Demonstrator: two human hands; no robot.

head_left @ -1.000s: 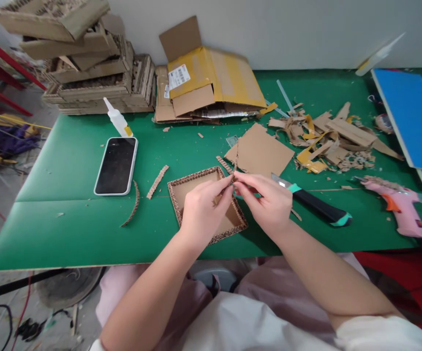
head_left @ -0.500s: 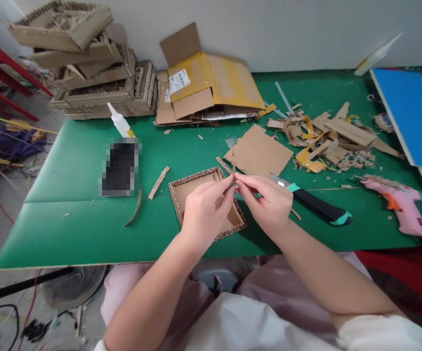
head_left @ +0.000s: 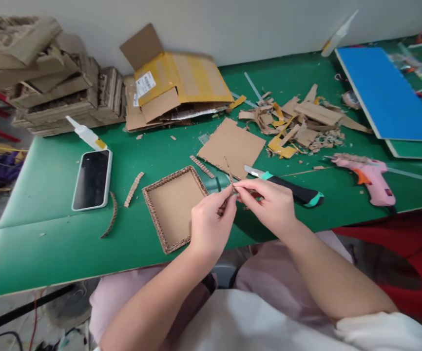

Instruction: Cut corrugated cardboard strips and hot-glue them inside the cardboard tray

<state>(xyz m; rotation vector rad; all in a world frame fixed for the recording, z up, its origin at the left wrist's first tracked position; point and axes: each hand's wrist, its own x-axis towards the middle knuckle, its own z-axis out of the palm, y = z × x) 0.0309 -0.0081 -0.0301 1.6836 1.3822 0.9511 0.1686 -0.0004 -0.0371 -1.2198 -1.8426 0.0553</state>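
Between my two hands a thin corrugated cardboard strip (head_left: 229,168) is pinched, its free end pointing up and away from me. My left hand (head_left: 213,222) is closed on it, partly over the right side of a shallow cardboard tray (head_left: 155,222) with corrugated rims. Fingertips of my right hand (head_left: 267,200) meet the left ones on the strip; that hand is closed too. The strip's lower part is hidden by my fingers. Just beyond my hands lie a square cardboard sheet (head_left: 233,144) and a black and green utility knife (head_left: 291,189) with its blade out.
Loose cardboard strips (head_left: 134,189) and a phone (head_left: 92,180) lie left, beside a white glue bottle (head_left: 86,136). Cardboard scraps (head_left: 306,119), a pink glue gun (head_left: 374,178) and a blue board (head_left: 390,95) are at right. A taped box (head_left: 192,78) and stacked cardboard trays (head_left: 61,92) stand behind.
The view has turned right, so the table's things appear farther left. Both hands stay closed on the strip and have moved right relative to the tray, uncovering more of it.
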